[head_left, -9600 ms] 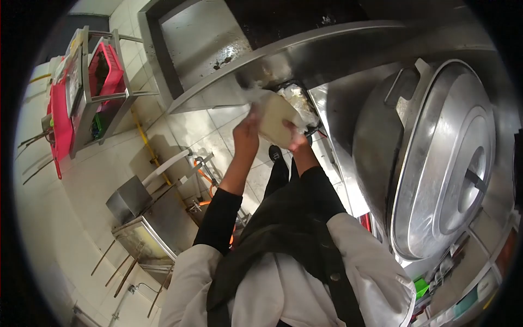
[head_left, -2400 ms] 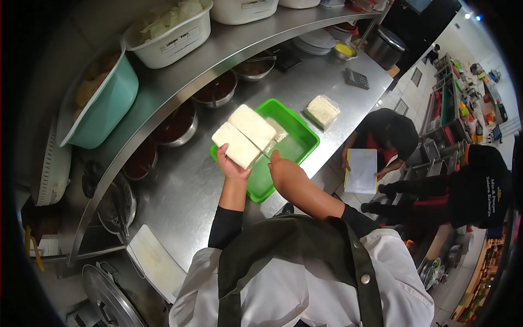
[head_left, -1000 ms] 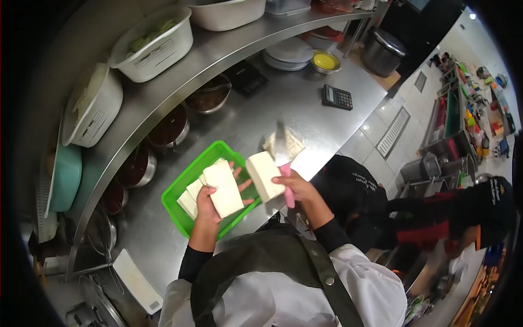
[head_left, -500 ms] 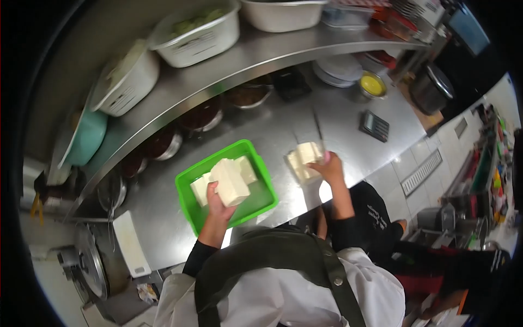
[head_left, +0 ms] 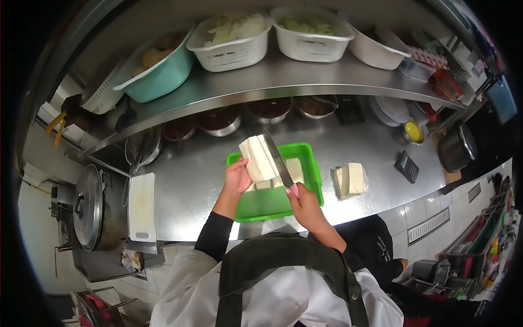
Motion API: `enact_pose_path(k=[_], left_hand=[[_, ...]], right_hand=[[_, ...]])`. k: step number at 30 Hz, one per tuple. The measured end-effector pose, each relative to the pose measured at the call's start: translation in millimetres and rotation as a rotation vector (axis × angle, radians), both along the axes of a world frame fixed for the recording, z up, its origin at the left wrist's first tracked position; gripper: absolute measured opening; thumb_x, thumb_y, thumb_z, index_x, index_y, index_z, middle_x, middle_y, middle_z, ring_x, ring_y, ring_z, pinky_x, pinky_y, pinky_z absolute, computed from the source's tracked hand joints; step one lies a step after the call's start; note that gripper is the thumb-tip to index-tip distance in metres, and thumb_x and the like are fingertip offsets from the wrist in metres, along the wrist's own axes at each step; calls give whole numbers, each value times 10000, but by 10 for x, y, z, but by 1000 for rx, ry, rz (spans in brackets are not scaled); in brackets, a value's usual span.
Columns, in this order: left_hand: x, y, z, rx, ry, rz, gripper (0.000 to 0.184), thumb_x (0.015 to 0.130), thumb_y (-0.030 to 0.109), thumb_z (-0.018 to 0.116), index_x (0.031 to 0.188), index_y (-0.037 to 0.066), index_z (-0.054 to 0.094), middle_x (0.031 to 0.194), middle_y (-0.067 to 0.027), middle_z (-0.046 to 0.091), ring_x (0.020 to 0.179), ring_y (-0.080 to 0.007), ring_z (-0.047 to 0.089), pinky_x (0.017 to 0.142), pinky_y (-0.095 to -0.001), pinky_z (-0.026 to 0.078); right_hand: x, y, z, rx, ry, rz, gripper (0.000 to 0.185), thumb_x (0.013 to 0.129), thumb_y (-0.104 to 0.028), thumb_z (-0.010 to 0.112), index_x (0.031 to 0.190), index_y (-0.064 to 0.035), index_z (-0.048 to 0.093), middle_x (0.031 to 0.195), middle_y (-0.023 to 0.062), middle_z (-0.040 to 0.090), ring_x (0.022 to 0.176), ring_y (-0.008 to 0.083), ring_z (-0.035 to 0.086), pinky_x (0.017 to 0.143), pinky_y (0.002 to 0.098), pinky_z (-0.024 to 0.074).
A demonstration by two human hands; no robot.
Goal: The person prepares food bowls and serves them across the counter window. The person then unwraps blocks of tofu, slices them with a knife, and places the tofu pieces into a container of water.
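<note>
My left hand (head_left: 237, 177) is closed round a pale white block (head_left: 258, 159), which looks like cheese, and holds it tilted above the green tub (head_left: 312, 180). Lines of cut run along the block's length. In my right hand (head_left: 306, 206) is a knife (head_left: 280, 162) with a pink handle. Its blade points up and away, lying along the right side of the block; whether it touches is hard to tell. More white pieces (head_left: 295, 169) lie in the tub. To its right, several upright slabs (head_left: 350, 180) of the same stuff stand on the steel counter.
On the shelf above are white tubs (head_left: 231, 59) and a turquoise tub (head_left: 166, 76). Metal bowls (head_left: 220, 126) sit beneath it. A white cutting board (head_left: 143, 210) and large lidded pot (head_left: 88, 201) are left; a calculator (head_left: 407, 167) lies right. Another person (head_left: 376, 248) is at the counter's front.
My right hand has brought the knife left from the slabs on the counter to the block. My left hand has raised the block and turned it. The camera view has swung left.
</note>
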State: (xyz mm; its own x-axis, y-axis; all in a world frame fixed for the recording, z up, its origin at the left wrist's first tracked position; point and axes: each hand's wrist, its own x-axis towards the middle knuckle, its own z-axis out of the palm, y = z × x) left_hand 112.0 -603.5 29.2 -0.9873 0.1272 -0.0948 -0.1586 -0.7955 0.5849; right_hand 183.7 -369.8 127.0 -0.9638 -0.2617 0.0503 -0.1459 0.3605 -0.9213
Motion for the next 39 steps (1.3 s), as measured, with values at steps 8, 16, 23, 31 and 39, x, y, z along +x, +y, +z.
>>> enact_pose_path(k=[8,16,23,31,39], left_hand=[[-193,187,17,293,-340,193,629,891,611,327,965,50,602,790,-125,611,726,-272,600,673,-410,514],[-106,166,-65,197,-335,166,721,868,705,284,943,55,588,765,-131,595,700,-275,592,668,-413,515],[-177,204,-47,172,-335,123,712,873,701,278,951,62,584,772,-139,596,705,-286,597,663,-424,520],[-245,280,-112,99,-297,102,730,875,708,265,981,59,581,790,-147,602,725,-298,606,673,-435,523],[-280,306,-8,65,-254,78,740,873,707,284,993,38,578,773,-150,602,711,-309,608,686,-435,522]], right_hand=[[204,-532,58,228,119,-42,254,948,-172,501,836,56,481,686,273,558,656,457,556,563,466,415],[275,-793,-65,393,99,-82,254,945,-167,492,877,78,480,716,304,581,679,471,571,594,523,431],[306,-794,-149,435,165,-116,268,957,-198,457,889,61,455,641,279,570,612,453,572,558,529,436],[309,-767,-153,459,117,-159,264,961,-192,438,884,60,452,655,282,579,629,455,579,569,525,445],[281,-757,-171,459,50,-185,253,961,-182,437,888,59,445,665,283,586,643,457,587,574,523,456]])
